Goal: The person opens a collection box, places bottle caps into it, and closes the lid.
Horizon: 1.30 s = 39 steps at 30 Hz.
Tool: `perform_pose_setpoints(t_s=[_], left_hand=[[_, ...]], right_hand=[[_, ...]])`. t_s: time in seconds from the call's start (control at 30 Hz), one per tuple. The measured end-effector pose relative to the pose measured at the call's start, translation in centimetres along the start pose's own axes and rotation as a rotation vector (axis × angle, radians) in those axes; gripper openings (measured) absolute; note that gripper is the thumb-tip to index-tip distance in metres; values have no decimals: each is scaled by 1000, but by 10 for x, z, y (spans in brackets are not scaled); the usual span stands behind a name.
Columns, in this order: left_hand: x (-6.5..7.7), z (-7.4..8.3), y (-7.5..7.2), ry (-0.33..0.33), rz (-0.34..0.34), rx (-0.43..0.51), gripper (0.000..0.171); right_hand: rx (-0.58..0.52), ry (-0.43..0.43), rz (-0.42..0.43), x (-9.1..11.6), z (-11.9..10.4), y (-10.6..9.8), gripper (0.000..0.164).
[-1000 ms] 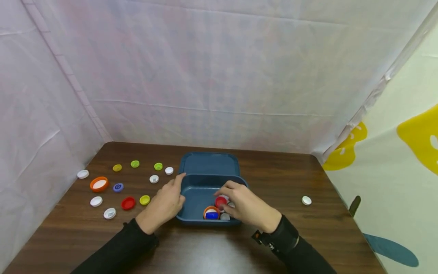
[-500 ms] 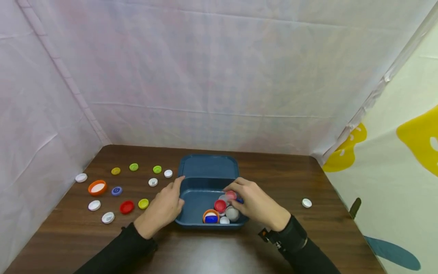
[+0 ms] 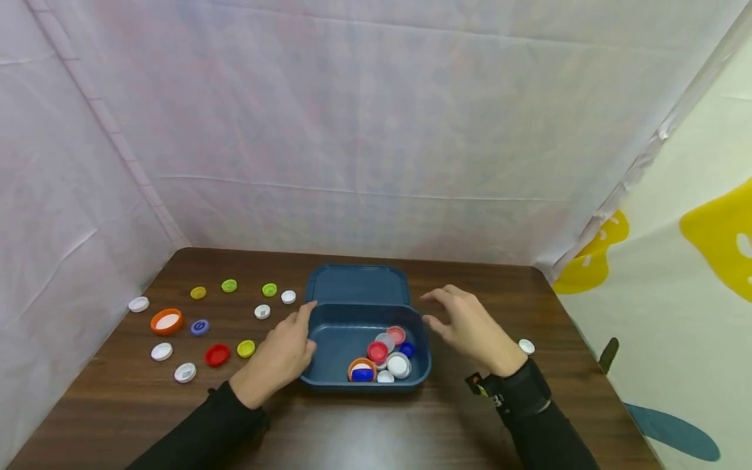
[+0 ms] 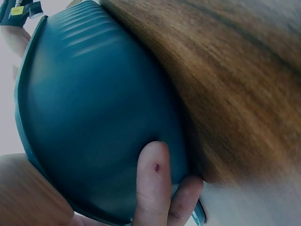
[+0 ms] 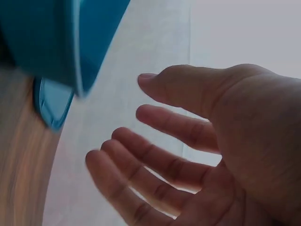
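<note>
A dark blue rectangular box [image 3: 336,349] stands on the table with several plastic bottle caps inside. Among them are a red cap [image 3: 378,352], a white cap [image 3: 399,365] and a small blue cap [image 3: 407,350]. My left hand [image 3: 282,356] holds the box by its left side; in the left wrist view its fingers [image 4: 154,183] press the outer wall and the thumb reaches over the rim. My right hand [image 3: 470,326] is just off the right rim. In the right wrist view, its fingers [image 5: 155,160] are loosely bent and spread, with nothing between them.
Behind the box lies its blue lid [image 3: 357,284]. Loose caps are scattered on the table to the left, including an orange cap [image 3: 167,322], a red cap [image 3: 217,355] and a yellow cap [image 3: 246,348]. One white cap [image 3: 526,346] lies at the right, partly behind the right wrist.
My right hand has come out of the box and moved right, past its rim. The caps it covered, including the small blue one, now show. My left hand has stayed on the box.
</note>
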<state>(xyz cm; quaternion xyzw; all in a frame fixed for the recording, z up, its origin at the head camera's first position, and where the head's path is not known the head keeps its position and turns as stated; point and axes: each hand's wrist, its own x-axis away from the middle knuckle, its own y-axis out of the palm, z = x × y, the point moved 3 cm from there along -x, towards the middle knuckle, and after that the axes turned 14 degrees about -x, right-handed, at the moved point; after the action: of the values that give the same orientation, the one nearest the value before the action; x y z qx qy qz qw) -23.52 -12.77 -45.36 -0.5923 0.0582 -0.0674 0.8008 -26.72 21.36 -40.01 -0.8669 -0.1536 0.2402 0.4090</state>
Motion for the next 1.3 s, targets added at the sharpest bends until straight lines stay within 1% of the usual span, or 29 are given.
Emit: perform_pose_setpoints(t_s=[0.2,0.3,0.47,0.73,0.83,0.93,1.03,1.2,1.3], left_hand=[[1,0,0,2,8,-1,72],[0,-1,1,7,17,-2,72],[0,-3,2,8,18,-1,73],[0,-3,2,-10,14,1,73],[0,-2,1,-20,9,5,73],[1,-1,2,-23,8,11,73],[1,-1,1,-13,17,13,72],[1,0,1,0,23,15,72],[0,0,1,-2,23,12,72]], right_hand=[[38,97,23,3,29,-14,32],[54,164,4,6,45,-18,33],[48,275,-38,13,71,-26,39],[80,386,-37,28,108,-43,45],[93,401,-31,38,120,-48,47],[97,415,-27,46,130,-55,46],[94,461,-41,53,137,-61,46],[95,565,-108,60,144,-64,53],[81,606,-137,61,144,-63,54]])
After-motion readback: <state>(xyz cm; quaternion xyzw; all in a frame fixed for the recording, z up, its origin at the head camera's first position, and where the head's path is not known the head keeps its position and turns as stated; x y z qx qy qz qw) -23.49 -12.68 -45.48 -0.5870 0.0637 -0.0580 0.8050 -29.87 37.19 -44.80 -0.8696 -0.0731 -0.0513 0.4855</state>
